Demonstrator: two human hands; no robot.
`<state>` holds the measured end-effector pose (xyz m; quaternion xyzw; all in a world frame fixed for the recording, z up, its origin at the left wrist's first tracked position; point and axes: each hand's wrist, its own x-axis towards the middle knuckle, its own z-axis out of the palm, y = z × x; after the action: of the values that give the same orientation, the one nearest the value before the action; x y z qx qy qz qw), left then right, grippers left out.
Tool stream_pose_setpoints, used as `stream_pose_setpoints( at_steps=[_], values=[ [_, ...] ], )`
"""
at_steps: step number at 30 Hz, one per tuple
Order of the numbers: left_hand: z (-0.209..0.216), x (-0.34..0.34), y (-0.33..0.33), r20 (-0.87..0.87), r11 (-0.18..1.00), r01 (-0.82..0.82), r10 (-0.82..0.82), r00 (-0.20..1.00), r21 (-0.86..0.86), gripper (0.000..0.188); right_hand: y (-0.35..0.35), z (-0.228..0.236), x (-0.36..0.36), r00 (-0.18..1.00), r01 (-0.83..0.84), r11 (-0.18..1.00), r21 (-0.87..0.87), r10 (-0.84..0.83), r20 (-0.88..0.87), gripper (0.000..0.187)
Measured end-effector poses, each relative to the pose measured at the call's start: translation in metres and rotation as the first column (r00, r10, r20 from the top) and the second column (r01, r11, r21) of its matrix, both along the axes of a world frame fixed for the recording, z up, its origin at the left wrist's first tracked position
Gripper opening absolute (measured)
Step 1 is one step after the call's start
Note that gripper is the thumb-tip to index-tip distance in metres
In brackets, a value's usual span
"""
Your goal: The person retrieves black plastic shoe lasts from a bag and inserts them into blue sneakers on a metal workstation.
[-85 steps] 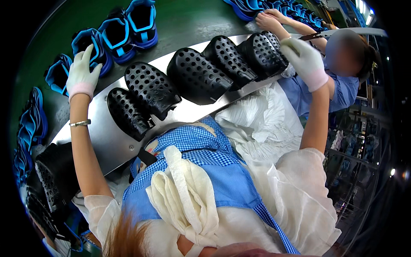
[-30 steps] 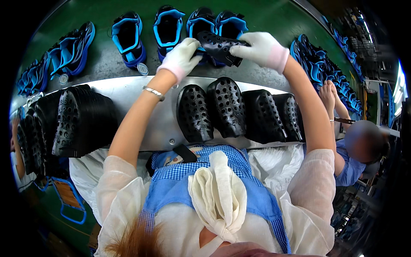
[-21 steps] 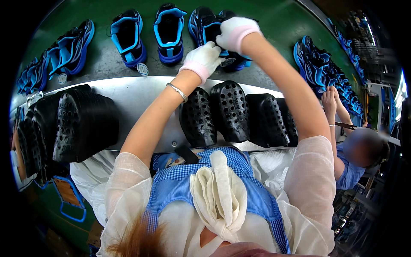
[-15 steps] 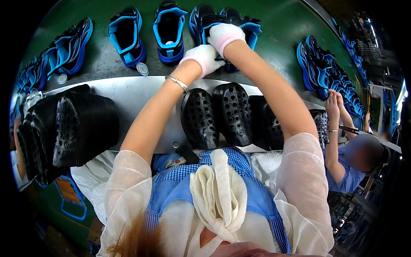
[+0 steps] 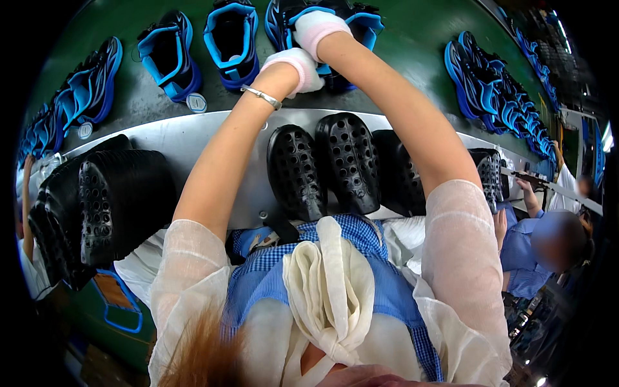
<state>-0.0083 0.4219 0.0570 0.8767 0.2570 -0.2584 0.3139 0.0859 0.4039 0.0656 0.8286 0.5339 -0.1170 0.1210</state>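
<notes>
Both my hands wear white gloves with pink cuffs and meet over a pair of black sneakers with bright blue lining at the far middle. My right hand is closed at the mouth of the left sneaker of that pair, its fingertips hidden. Just below it and to the left, my left hand curls in by the heel of the same shoe, its fingertips hidden too. The other sneaker lies right beside them. Another two sneakers, an upright one and a tilted one, stand to the left.
Black perforated shoe lasts lie on the metal ledge before me, and a stack of them is at left. Rows of sneakers line the green table at far left and right. A co-worker is at right.
The view has shifted a little, so the sneakers sit higher and further left. My left hand's fingers have drawn in. The co-worker's hands have come away from the right row of sneakers.
</notes>
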Motion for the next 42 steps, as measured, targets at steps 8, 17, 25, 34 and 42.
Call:
stream_pose_setpoints(
  at_steps=[8, 17, 25, 34, 42],
  values=[
    [-0.028, -0.002, 0.009, 0.134, 0.996, -0.045, 0.055, 0.989, -0.076, 0.055, -0.006, 0.026, -0.018, 1.0, 0.008, 0.997, 0.081, -0.007, -0.008, 0.03],
    [0.0, -0.017, 0.003, 0.217, 0.997, -0.069, 0.072, 0.974, -0.02, 0.036, -0.117, 0.1, -0.031, 0.973, -0.096, 0.969, 0.227, 0.139, -0.182, 0.025],
    [-0.003, -0.046, 0.05, 0.279, 0.993, -0.055, 0.023, 0.96, 0.109, 0.043, -0.401, 0.155, 0.021, 0.914, 0.277, 0.63, 0.726, -0.405, 0.003, 0.024],
    [0.019, -0.07, 0.029, 0.452, 0.865, -0.036, -0.227, 0.863, 0.501, 0.047, -0.525, 0.089, 0.041, 0.734, 0.56, 0.628, 0.54, -0.679, 0.028, 0.041],
    [0.033, -0.084, 0.019, 0.52, 0.864, -0.079, -0.225, 0.824, 0.498, 0.042, -0.519, 0.099, 0.05, 0.818, 0.458, 0.729, 0.509, -0.57, 0.08, 0.04]
  ],
)
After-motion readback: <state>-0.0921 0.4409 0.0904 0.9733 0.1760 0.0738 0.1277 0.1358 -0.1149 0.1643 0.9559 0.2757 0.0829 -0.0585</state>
